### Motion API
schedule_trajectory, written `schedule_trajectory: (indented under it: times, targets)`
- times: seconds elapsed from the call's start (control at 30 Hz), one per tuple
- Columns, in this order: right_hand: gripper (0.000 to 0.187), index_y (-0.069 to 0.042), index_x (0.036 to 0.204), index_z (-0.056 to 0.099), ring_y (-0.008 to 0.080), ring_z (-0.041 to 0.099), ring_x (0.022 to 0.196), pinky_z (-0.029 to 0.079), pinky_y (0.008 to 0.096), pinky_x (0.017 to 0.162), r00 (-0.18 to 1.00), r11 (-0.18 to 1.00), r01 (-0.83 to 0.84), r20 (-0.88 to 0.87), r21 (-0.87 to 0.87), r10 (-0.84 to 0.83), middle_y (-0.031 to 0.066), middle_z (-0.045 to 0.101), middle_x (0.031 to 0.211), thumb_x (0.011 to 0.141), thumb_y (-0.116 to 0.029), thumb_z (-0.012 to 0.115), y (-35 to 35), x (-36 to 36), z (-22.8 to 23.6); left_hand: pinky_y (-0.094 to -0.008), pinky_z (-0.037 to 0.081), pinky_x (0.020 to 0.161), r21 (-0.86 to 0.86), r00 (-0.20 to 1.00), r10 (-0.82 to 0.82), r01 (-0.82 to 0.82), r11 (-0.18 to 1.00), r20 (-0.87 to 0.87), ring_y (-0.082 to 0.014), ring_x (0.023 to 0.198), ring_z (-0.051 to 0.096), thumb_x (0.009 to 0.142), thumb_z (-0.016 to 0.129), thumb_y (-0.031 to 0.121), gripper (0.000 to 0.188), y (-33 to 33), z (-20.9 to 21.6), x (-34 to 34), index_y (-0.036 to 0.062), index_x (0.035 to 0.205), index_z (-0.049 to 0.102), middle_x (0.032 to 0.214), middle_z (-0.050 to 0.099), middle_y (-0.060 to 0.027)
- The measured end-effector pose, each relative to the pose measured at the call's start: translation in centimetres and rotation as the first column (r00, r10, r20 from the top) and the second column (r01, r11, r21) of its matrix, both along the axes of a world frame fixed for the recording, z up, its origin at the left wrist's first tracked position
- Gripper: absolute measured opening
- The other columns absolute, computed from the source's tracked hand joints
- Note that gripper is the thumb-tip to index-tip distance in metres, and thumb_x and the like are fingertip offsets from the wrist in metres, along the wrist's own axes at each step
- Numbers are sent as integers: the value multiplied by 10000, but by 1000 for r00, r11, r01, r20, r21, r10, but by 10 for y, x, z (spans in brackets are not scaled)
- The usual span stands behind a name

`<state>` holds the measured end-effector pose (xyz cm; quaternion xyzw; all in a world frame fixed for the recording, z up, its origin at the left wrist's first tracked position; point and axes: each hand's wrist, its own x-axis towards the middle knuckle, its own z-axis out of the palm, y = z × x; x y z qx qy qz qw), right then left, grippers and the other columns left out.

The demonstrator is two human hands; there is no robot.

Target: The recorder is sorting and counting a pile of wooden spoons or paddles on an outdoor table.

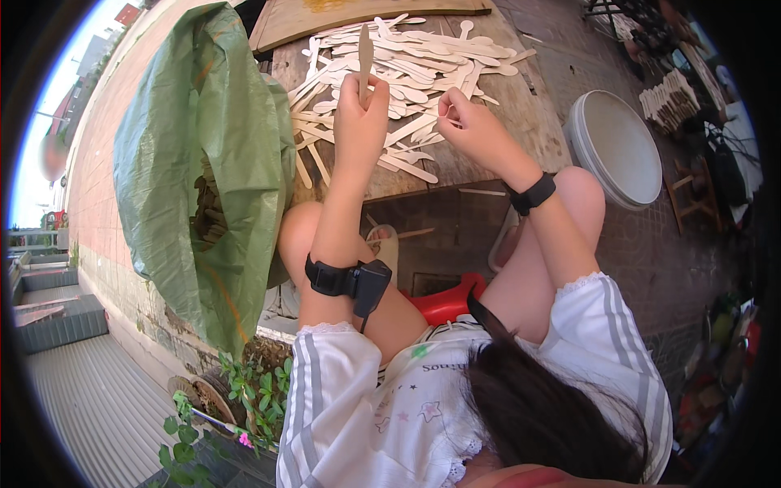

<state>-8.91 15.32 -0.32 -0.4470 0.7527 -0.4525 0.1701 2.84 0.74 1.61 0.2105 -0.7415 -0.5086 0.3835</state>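
Note:
A pile of pale wooden cutlery [407, 69], with spoons and flat sticks among it, is spread over a worn wooden table [529, 106] in front of me. My left hand [360, 118] is above the pile's near side, closed round the handle of a wooden knife [366, 55]. Its pointed blade stands upright above my fingers. To the right, my right hand [472, 126] hovers by the near right part of the pile with thumb and fingers pinched together. What the pinch holds, if anything, cannot be made out.
A large green woven sack [171, 138] stands open left of the table, with wooden pieces [210, 203] inside. White buckets [622, 150] are at the right. A wooden board [358, 18] lies at the table's far side. Below are a red plastic thing [447, 302] and potted plants [256, 390].

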Motion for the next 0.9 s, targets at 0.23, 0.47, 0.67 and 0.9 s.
schedule_trajectory:
  times: [0.23, 0.47, 0.67, 0.9]
  targets:
    - [130, -33, 898, 580, 83, 573, 630, 462, 230, 560, 946, 962, -227, 201, -149, 254, 47, 640, 759, 858, -129, 658, 4, -12, 14, -287, 422, 670, 30, 835, -325, 349, 937, 444, -127, 710, 505, 945, 471, 379, 385, 10, -11, -1, 18, 928, 602, 749, 528, -58]
    - [277, -27, 1020, 531, 69, 565, 637, 471, 207, 520, 857, 934, -25, 473, -357, 204, 7, 593, 761, 870, -205, 681, 2, -26, 10, -264, 408, 686, 275, 697, -607, 541, 794, 382, -113, 752, 453, 986, 419, 399, 423, 16, -11, -5, 10, 983, 585, 784, 491, 4]
    - [378, -40, 1077, 493, 100, 573, 753, 472, 235, 665, 886, 967, 56, 458, -248, 67, 8, 574, 850, 861, -284, 686, -15, -4, -8, -257, 405, 631, 299, 750, -571, 490, 819, 334, -95, 701, 464, 993, 420, 345, 349, 32, -33, -9, 15, 1012, 534, 768, 492, 2]
    - [272, -61, 1026, 503, 157, 593, 835, 462, 304, 826, 615, 907, 106, 744, -408, 262, -4, 497, 695, 952, -322, 514, -11, 3, -3, -440, 473, 764, -152, 706, -350, 542, 827, 615, -421, 813, 572, 914, 545, 243, 404, 46, -24, -11, -11, 1205, 428, 925, 601, -228]
